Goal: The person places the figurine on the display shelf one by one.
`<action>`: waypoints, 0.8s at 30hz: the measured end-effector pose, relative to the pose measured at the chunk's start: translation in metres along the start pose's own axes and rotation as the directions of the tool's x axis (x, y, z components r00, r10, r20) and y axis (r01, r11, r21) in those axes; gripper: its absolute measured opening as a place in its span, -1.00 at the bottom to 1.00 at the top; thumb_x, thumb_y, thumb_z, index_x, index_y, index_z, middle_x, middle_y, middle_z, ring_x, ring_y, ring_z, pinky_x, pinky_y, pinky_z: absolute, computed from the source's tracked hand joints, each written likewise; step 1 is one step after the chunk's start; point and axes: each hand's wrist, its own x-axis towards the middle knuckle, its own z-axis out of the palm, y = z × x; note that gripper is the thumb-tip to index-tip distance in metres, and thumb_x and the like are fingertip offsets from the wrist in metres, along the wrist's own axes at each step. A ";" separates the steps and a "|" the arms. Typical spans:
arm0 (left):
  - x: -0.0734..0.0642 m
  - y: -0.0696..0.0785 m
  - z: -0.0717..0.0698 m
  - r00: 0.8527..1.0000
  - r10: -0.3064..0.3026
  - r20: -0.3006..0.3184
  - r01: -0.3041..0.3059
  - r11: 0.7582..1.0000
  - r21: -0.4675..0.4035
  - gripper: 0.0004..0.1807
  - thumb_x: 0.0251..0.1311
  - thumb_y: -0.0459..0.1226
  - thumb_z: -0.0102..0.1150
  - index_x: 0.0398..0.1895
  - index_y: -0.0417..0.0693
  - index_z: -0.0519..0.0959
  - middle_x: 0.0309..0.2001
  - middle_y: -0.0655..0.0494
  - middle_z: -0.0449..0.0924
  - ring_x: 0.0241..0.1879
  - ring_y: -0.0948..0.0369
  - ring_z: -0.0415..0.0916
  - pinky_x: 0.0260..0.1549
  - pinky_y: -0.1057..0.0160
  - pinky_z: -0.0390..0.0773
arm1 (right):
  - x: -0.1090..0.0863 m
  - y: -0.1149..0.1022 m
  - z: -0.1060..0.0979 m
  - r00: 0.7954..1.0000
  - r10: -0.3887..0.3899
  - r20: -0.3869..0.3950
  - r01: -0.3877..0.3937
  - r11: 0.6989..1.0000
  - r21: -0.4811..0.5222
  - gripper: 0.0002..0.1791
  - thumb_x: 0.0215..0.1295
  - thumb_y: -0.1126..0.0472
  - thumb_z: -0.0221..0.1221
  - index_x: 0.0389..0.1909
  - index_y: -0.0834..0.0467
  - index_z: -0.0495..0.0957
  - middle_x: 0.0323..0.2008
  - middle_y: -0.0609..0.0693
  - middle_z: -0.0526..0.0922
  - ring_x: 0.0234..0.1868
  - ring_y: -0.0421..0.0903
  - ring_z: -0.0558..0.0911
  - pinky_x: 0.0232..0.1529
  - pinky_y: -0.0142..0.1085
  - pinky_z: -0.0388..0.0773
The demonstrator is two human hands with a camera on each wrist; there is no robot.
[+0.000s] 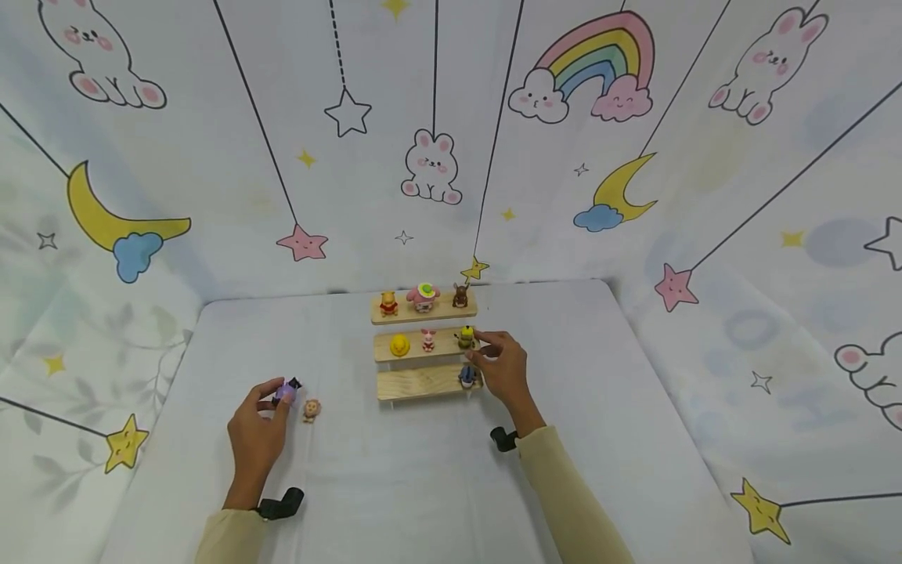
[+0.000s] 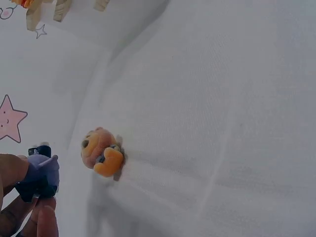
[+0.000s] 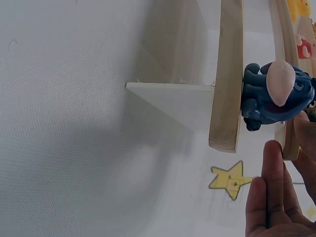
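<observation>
My left hand (image 1: 258,427) pinches a small purple and dark toy figure (image 1: 286,390) between thumb and fingers, over the table's left side. Just right of it, a little tan and orange toy figure (image 2: 103,152) is on the white cloth. At the right end of the middle shelf, my right hand (image 1: 502,366) has its thumb and index finger round a green and yellow figure (image 1: 466,337). A blue donkey figure (image 3: 276,94) with a pale muzzle stands on the bottom shelf, right below that hand. The other right fingers (image 3: 274,182) extend beside the shelf ends.
The three-tier wooden shelf (image 1: 419,384) stands at the back middle. On top are a bear in red (image 1: 388,304), a pink figure (image 1: 423,298) and a brown figure (image 1: 460,296). A yellow duck (image 1: 399,345) and a piglet (image 1: 427,340) share the middle tier. Printed cloth walls surround the table.
</observation>
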 end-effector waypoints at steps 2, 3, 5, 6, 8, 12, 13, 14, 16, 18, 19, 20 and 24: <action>0.001 0.003 0.000 1.000 -0.024 0.013 0.025 1.000 -0.018 -0.63 0.46 -0.28 0.29 0.29 -0.01 0.66 0.24 -0.05 0.72 -0.11 0.20 0.58 -0.34 0.58 0.37 | 0.000 0.000 0.000 1.000 0.005 0.002 -0.005 1.000 -0.004 -0.51 0.29 0.24 0.49 0.24 -0.04 0.73 0.10 0.02 0.72 -0.04 0.00 0.77 0.14 -0.01 0.69; 0.002 0.005 0.000 0.999 -0.035 0.018 0.036 0.999 -0.027 -0.62 0.46 -0.28 0.29 0.30 -0.01 0.65 0.26 -0.04 0.71 -0.10 0.20 0.60 -0.35 0.60 0.40 | 0.001 0.001 0.000 1.000 0.008 0.003 -0.008 1.000 -0.005 -0.51 0.29 0.24 0.49 0.24 -0.04 0.73 0.10 0.02 0.72 -0.04 0.01 0.77 0.14 -0.01 0.69; 0.003 0.008 0.000 0.998 -0.048 0.028 0.050 0.997 -0.055 -0.61 0.46 -0.30 0.28 0.32 -0.02 0.64 0.28 -0.07 0.69 -0.09 0.16 0.64 -0.37 0.62 0.45 | 0.001 0.001 0.000 1.000 0.012 0.005 -0.012 1.000 -0.007 -0.52 0.30 0.24 0.49 0.24 -0.04 0.73 0.10 0.02 0.71 -0.03 0.01 0.77 0.15 -0.01 0.68; 0.004 0.010 0.000 0.998 -0.056 0.033 0.058 0.996 -0.073 -0.59 0.46 -0.31 0.28 0.33 -0.02 0.63 0.29 -0.08 0.68 -0.09 0.11 0.66 -0.39 0.63 0.47 | 0.001 0.000 0.000 1.000 0.014 0.004 -0.014 1.000 -0.006 -0.52 0.30 0.23 0.49 0.24 -0.04 0.73 0.10 0.02 0.71 -0.03 0.01 0.76 0.15 -0.01 0.68; 0.004 0.014 0.000 0.997 -0.060 0.041 0.064 0.991 -0.113 -0.57 0.44 -0.34 0.28 0.35 -0.06 0.62 0.30 -0.14 0.65 -0.06 0.02 0.69 -0.42 0.63 0.50 | 0.001 0.000 0.000 1.000 0.013 0.005 -0.013 1.000 -0.004 -0.52 0.30 0.23 0.49 0.24 -0.03 0.73 0.10 0.02 0.72 -0.03 0.01 0.76 0.15 -0.01 0.68; 0.006 0.019 0.001 0.998 -0.049 0.048 0.057 0.985 -0.162 -0.52 0.40 -0.41 0.29 0.37 -0.11 0.59 0.30 -0.20 0.58 0.03 -0.11 0.68 -0.40 0.67 0.50 | 0.001 0.000 0.000 1.000 0.008 0.005 -0.008 1.000 0.000 -0.52 0.30 0.23 0.49 0.24 -0.03 0.73 0.09 0.03 0.72 -0.04 0.01 0.77 0.15 -0.01 0.68; 0.007 0.019 0.001 0.998 -0.042 0.047 0.049 0.985 -0.168 -0.51 0.39 -0.42 0.30 0.37 -0.13 0.59 0.29 -0.21 0.57 0.04 -0.12 0.68 -0.39 0.69 0.50 | 0.001 0.000 0.000 1.000 0.006 0.005 -0.006 1.000 0.001 -0.52 0.30 0.24 0.49 0.25 -0.03 0.73 0.09 0.03 0.72 -0.04 0.01 0.77 0.15 -0.01 0.68; 0.007 0.020 0.001 0.998 -0.036 0.044 0.043 0.985 -0.168 -0.50 0.38 -0.43 0.30 0.37 -0.13 0.59 0.28 -0.21 0.56 0.05 -0.13 0.67 -0.38 0.70 0.48 | 0.001 0.000 0.000 1.000 0.004 0.005 -0.004 1.000 0.000 -0.52 0.30 0.24 0.48 0.25 -0.02 0.73 0.09 0.03 0.72 -0.05 0.01 0.77 0.15 -0.01 0.68; 0.008 0.020 0.002 0.999 -0.025 0.035 0.030 0.987 -0.158 -0.49 0.35 -0.45 0.32 0.37 -0.13 0.59 0.25 -0.20 0.56 0.05 -0.13 0.68 -0.36 0.73 0.44 | 0.001 0.000 -0.001 1.000 0.002 0.003 -0.002 1.000 0.001 -0.52 0.30 0.24 0.48 0.25 -0.02 0.72 0.09 0.03 0.71 -0.05 0.01 0.77 0.15 -0.01 0.68; 0.009 0.020 0.003 0.999 -0.018 0.030 0.023 0.988 -0.150 -0.49 0.33 -0.44 0.34 0.35 -0.12 0.61 0.22 -0.18 0.57 0.06 -0.13 0.68 -0.33 0.74 0.41 | 0.000 -0.001 0.000 1.000 0.001 0.002 -0.001 1.000 0.002 -0.51 0.30 0.25 0.48 0.25 -0.01 0.72 0.09 0.03 0.71 -0.05 0.01 0.77 0.16 -0.01 0.68; 0.009 0.021 0.003 0.999 -0.017 0.029 0.021 0.989 -0.148 -0.50 0.33 -0.44 0.35 0.34 -0.11 0.61 0.21 -0.17 0.57 0.06 -0.12 0.68 -0.32 0.75 0.40 | 0.000 -0.001 0.000 1.000 0.001 0.001 -0.001 1.000 0.002 -0.51 0.30 0.26 0.48 0.26 -0.01 0.72 0.09 0.04 0.71 -0.05 0.01 0.77 0.16 -0.01 0.68; 0.009 0.021 0.004 0.999 -0.016 0.029 0.020 0.989 -0.145 -0.50 0.32 -0.43 0.36 0.33 -0.11 0.62 0.20 -0.16 0.57 0.06 -0.12 0.68 -0.30 0.75 0.39 | 0.000 -0.001 0.000 1.000 0.001 0.001 -0.001 1.000 0.001 -0.50 0.30 0.26 0.48 0.26 -0.01 0.72 0.09 0.04 0.71 -0.05 0.01 0.77 0.15 -0.01 0.68; 0.011 0.023 0.006 0.999 -0.006 0.034 0.010 0.990 -0.138 -0.53 0.29 -0.43 0.41 0.27 -0.08 0.66 0.17 -0.13 0.57 0.06 -0.09 0.68 -0.28 0.76 0.40 | 0.000 -0.001 0.000 1.000 0.001 0.002 -0.001 1.000 0.007 -0.49 0.29 0.26 0.49 0.26 -0.02 0.71 0.09 0.05 0.71 -0.05 0.01 0.77 0.15 0.01 0.67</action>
